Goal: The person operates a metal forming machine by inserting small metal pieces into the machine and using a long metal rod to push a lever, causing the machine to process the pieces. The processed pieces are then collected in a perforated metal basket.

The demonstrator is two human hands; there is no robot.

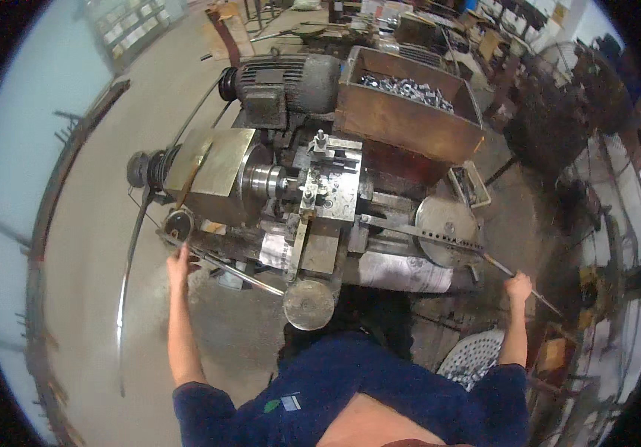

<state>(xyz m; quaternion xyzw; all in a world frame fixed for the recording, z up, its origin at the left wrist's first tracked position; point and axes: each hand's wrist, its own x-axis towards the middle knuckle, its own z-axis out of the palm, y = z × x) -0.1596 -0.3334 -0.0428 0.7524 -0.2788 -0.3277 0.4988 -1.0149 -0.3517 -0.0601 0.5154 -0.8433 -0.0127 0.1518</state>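
My right hand [518,286] is wrapped round a long metal lever [498,266], which joins a flat bar with a row of holes on the right of a small lathe. At the left, my left hand [180,264] is raised with its fingers curled, just below a small round cup [178,222]; what they hold, if anything, is too small to make out. Beside those fingers runs a thin rod [242,276] toward a round metal disc [308,304]. Between my hands are the lathe's chuck [265,182] and its oily tool slide [335,186].
A grey motor [288,80] stands behind the lathe. Next to it is a rusty box [410,123] of small metal parts. A large disc [447,227] lies by the perforated bar. Below my right forearm sits a white perforated basket [473,354] with metal parts. A long bar [122,320] slants at the left.
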